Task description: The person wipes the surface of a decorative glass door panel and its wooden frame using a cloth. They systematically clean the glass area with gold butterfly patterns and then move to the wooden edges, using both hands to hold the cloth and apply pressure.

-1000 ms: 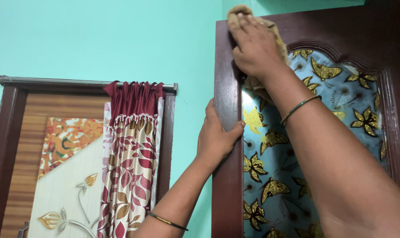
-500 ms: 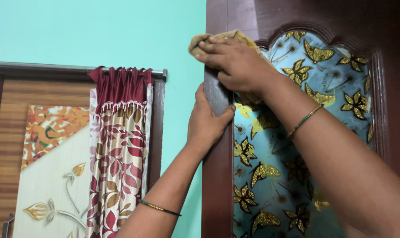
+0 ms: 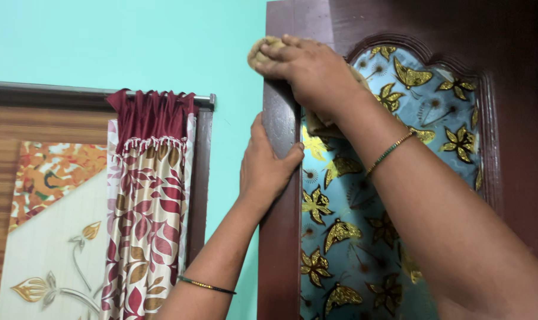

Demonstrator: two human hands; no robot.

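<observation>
The right hand [image 3: 313, 74] is pressing a tan cloth [image 3: 263, 50] against the dark wooden door [image 3: 281, 249] in the upper middle of the frame, its grip curled down over the cloth so that only a bunched edge is showing to the left of the fingers and a little more below the palm. The cloth is sitting on the door's left upright, just beside the arched top of the glass panel [image 3: 364, 249], which is showing blue with gold butterflies and flowers. The left hand [image 3: 269, 163] is resting lower on the same upright, at the centre of the frame, its grip spread: the palm and fingers are wrapping the outer edge while the thumb is lying across the front face. A thin bangle is circling each wrist. To the left of the door a turquoise wall [image 3: 132, 41] is filling the upper left, and a maroon-topped floral curtain [image 3: 150, 201] is hanging from a rod in the lower left.
</observation>
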